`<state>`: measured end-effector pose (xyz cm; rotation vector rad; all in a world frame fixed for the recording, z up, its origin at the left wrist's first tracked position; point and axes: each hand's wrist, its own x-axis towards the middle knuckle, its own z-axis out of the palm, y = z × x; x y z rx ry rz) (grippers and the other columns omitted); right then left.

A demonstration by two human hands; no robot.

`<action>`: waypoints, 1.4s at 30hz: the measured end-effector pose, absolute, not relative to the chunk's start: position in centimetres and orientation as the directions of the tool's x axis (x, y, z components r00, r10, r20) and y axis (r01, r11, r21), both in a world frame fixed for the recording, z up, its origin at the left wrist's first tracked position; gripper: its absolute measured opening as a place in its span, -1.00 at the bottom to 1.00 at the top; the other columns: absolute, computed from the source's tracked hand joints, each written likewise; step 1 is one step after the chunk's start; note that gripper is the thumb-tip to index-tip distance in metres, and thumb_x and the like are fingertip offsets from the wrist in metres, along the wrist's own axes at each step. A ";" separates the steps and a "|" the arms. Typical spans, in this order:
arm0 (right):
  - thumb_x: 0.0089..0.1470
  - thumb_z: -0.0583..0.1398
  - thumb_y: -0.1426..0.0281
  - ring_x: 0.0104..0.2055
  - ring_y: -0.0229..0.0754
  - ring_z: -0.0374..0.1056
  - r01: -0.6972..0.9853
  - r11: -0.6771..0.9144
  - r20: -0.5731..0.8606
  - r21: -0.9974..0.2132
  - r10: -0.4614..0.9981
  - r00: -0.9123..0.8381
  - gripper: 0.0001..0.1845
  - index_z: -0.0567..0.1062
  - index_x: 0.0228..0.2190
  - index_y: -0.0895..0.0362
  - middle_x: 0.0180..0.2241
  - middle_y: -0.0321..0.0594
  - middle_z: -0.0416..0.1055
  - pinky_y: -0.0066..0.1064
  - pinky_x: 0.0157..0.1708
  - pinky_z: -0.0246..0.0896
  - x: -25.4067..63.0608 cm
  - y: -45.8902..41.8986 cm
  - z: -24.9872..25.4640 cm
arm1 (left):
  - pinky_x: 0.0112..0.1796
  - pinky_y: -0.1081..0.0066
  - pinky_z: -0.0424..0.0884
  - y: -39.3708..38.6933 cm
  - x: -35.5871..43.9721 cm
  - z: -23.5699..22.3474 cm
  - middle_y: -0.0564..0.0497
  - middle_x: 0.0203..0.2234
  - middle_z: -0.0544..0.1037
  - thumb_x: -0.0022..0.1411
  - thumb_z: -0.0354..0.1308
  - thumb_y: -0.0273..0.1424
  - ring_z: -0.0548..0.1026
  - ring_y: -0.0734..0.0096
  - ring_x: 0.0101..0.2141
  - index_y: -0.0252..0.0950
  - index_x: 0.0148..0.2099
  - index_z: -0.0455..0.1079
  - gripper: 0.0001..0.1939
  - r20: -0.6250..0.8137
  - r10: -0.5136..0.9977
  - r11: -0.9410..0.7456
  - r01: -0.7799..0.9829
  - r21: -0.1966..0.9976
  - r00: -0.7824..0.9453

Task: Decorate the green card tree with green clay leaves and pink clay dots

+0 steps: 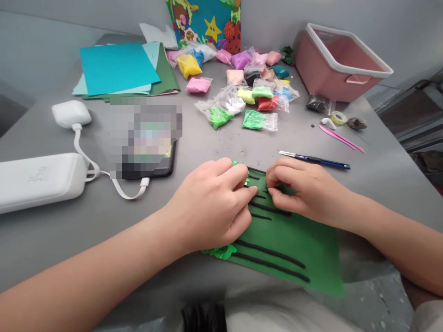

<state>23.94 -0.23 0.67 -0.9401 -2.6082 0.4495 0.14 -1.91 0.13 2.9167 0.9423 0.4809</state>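
Note:
A green card sheet (294, 240) lies at the table's near edge, with several thin black clay strips (270, 252) stuck on it and bright green clay pieces (221, 251) along its left side. My left hand (211, 207) rests on the sheet's left part, fingers curled and pressing down on it. My right hand (301, 191) is close beside it, fingertips pinched on a short black strip near the sheet's top.
Several bags of coloured clay (256, 92) lie mid-table, a pink bin (341, 62) at the back right. A blue craft knife (314, 160), pink tools (341, 137), tape roll (338, 117), coloured paper (119, 69), phone (148, 143), white power bank (38, 180) and small white case (71, 113) surround them.

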 end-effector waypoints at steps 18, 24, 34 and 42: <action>0.33 0.11 0.47 -0.32 -0.17 0.44 0.548 0.781 0.146 -0.301 0.606 -0.782 -0.76 0.57 -0.32 0.16 -0.26 -0.08 0.53 -0.33 -0.33 0.36 24.0 -1.0 0.7 | -0.38 0.19 0.22 -2.8 0.1 0.5 -0.05 -0.45 0.49 0.39 0.11 -0.26 0.34 0.19 -0.39 -0.31 -0.23 0.64 -0.68 0.351 0.493 -0.865 0.493 0.096 0.796; 0.31 0.12 0.49 -0.34 -0.17 0.44 0.574 0.761 0.118 -0.301 0.627 -0.770 -0.79 0.56 -0.29 0.12 -0.29 -0.12 0.55 -0.35 -0.36 0.31 23.9 -0.8 0.8 | -0.36 0.17 0.26 -2.9 0.2 0.5 -0.06 -0.44 0.48 0.39 0.08 -0.25 0.35 0.19 -0.39 -0.30 -0.26 0.62 -0.66 0.305 0.509 -0.858 0.500 0.113 0.805; 0.27 0.17 0.49 -0.32 -0.21 0.49 0.546 0.771 0.239 -0.329 0.627 -0.741 -0.83 0.59 -0.30 0.16 -0.30 -0.15 0.57 -0.40 -0.31 0.38 24.0 -0.6 0.5 | -0.37 0.17 0.29 -2.9 0.2 0.3 -0.06 -0.43 0.48 0.39 0.07 -0.28 0.38 0.17 -0.40 -0.32 -0.22 0.64 -0.67 0.313 0.515 -0.855 0.505 0.120 0.798; 0.32 0.14 0.46 -0.33 -0.20 0.48 0.570 0.775 0.231 -0.274 0.628 -0.743 -0.75 0.58 -0.36 0.14 -0.31 -0.14 0.56 -0.38 -0.32 0.37 23.8 -0.8 0.3 | -0.36 0.16 0.33 -2.9 0.1 0.3 -0.07 -0.43 0.49 0.40 0.05 -0.29 0.39 0.18 -0.40 -0.31 -0.23 0.63 -0.66 0.294 0.527 -0.849 0.511 0.138 0.797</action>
